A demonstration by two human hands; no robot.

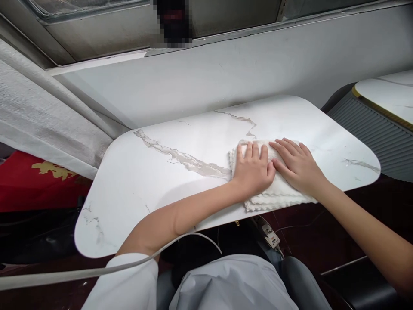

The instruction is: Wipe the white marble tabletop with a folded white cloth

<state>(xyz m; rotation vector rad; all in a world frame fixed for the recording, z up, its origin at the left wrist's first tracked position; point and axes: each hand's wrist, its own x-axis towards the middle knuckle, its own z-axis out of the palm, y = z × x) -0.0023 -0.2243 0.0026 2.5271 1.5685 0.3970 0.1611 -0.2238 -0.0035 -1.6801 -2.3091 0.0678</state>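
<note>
A white folded cloth (280,186) with scalloped edges lies near the front edge of a white marble-patterned table (200,137). My left hand (254,168) rests on the cloth's left part, its fingers pointing away from me and the thumb toward the right hand. Flat on the right part lies my right hand (298,165), with its fingers stretched out. Both palms face down, and the two hands almost meet at the thumbs. Part of the cloth is hidden beneath them.
A pale cable (129,266) runs across my left arm. Below the table's front edge hangs a white power strip (270,236). A white curtain (45,99) and red fabric (29,181) are at the left. Behind the table is a wall (193,82); another table (387,92) stands right.
</note>
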